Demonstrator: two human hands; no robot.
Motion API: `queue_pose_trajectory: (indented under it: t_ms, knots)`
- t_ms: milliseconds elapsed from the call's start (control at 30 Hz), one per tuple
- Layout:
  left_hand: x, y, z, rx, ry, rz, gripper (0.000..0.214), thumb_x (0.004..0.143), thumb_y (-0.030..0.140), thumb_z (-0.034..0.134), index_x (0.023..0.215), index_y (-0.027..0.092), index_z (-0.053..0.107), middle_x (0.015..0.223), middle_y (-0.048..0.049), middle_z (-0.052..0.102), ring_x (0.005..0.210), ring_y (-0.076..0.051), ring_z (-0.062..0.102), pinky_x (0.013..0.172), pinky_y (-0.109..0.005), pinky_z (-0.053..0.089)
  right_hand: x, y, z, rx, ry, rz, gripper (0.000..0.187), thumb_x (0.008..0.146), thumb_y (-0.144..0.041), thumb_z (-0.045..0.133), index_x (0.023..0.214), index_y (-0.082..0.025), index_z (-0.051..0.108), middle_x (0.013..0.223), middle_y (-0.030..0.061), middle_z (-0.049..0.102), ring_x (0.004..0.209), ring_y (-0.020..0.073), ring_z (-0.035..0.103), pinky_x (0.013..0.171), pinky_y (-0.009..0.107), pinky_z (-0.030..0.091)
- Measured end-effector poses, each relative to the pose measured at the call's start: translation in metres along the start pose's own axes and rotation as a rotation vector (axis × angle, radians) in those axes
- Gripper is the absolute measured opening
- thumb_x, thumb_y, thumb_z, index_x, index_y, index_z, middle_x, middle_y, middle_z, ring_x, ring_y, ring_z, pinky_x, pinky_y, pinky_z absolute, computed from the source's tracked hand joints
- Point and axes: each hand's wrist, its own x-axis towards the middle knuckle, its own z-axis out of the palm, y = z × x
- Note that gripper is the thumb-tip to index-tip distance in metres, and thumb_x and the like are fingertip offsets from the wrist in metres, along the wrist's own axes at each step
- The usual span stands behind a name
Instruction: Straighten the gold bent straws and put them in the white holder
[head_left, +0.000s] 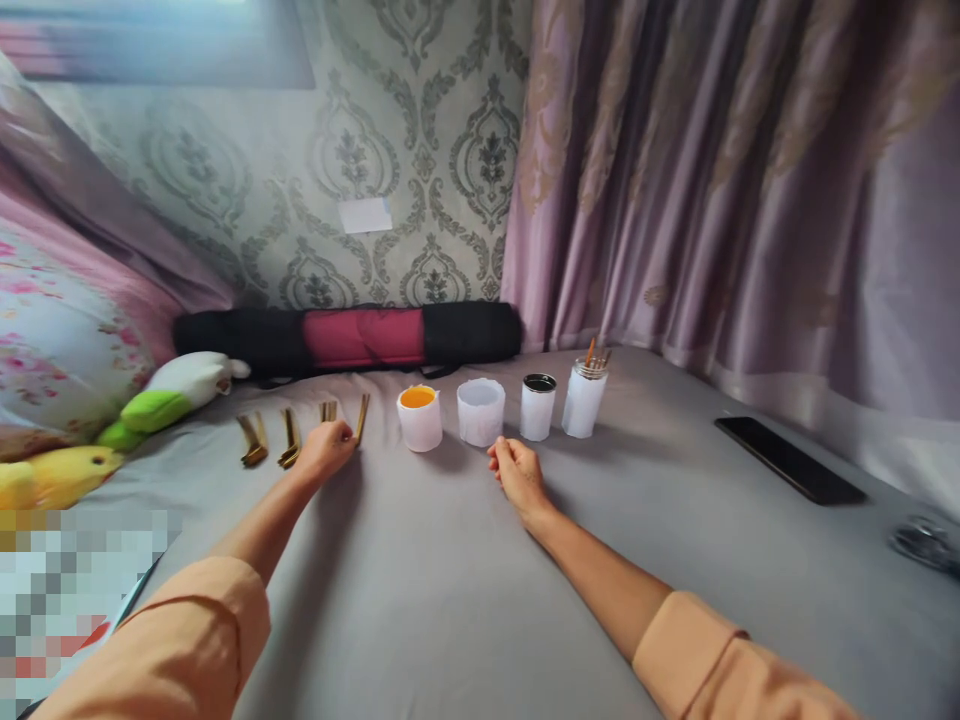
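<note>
My left hand [328, 450] is closed, its fingertips at the lower end of a slim gold-coloured piece [364, 415] that stands tilted. Behind the knuckles, another gold-coloured bundle [328, 410] is partly hidden. Farther left lie two more gold bundles, one [289, 440] near the wrist and one [253, 440] beyond it. My right hand [519, 472] is loosely curled, with nothing visible in it, just in front of an open white cup [481, 415]. Left of that cup stands a white cup with an orange inside [420, 420]; to its right is a white-wrapped cup with a dark inside [537, 410].
A taller white-wrapped jar [585, 400] holds several thin sticks. A black phone [787, 460] lies right on the grey sheet [450, 600]. A black-and-red roll bag [360, 338] runs along the wall. Plush toys [180, 385] lie left, and a dark coiled object [926, 543] far right.
</note>
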Motion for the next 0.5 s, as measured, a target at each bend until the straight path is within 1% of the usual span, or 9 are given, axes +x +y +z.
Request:
queue_pose_trajectory:
  t_ms: [167, 333, 500]
  knots:
    - [0.004, -0.001, 0.003, 0.041, -0.03, 0.026, 0.026, 0.072, 0.027, 0.045, 0.082, 0.011, 0.063, 0.082, -0.009, 0.065, 0.082, -0.019, 0.058, 0.068, -0.022, 0.04, 0.0, 0.0, 0.0, -0.008, 0.006, -0.012, 0.037, 0.078, -0.047, 0.038, 0.067, -0.016, 0.054, 0.054, -0.0017, 0.052, 0.044, 0.0079, 0.043, 0.042, 0.019, 0.03]
    - [0.009, -0.003, 0.009, 0.099, -0.062, 0.035, 0.028, 0.073, 0.029, 0.044, 0.082, 0.011, 0.064, 0.085, -0.0102, 0.065, 0.083, -0.02, 0.058, 0.069, -0.024, 0.04, -0.001, -0.003, 0.0, -0.005, 0.008, -0.023, 0.036, 0.079, -0.045, 0.037, 0.065, -0.016, 0.053, 0.053, -0.001, 0.052, 0.046, 0.0086, 0.044, 0.045, 0.02, 0.033]
    - [0.013, -0.004, 0.014, 0.08, -0.095, 0.018, 0.027, 0.072, 0.027, 0.044, 0.082, 0.011, 0.064, 0.086, -0.011, 0.065, 0.085, -0.022, 0.058, 0.069, -0.025, 0.04, -0.001, -0.002, 0.0, -0.003, 0.001, -0.018, 0.037, 0.08, -0.045, 0.036, 0.066, -0.016, 0.053, 0.053, -0.0011, 0.052, 0.046, 0.0089, 0.045, 0.045, 0.02, 0.033]
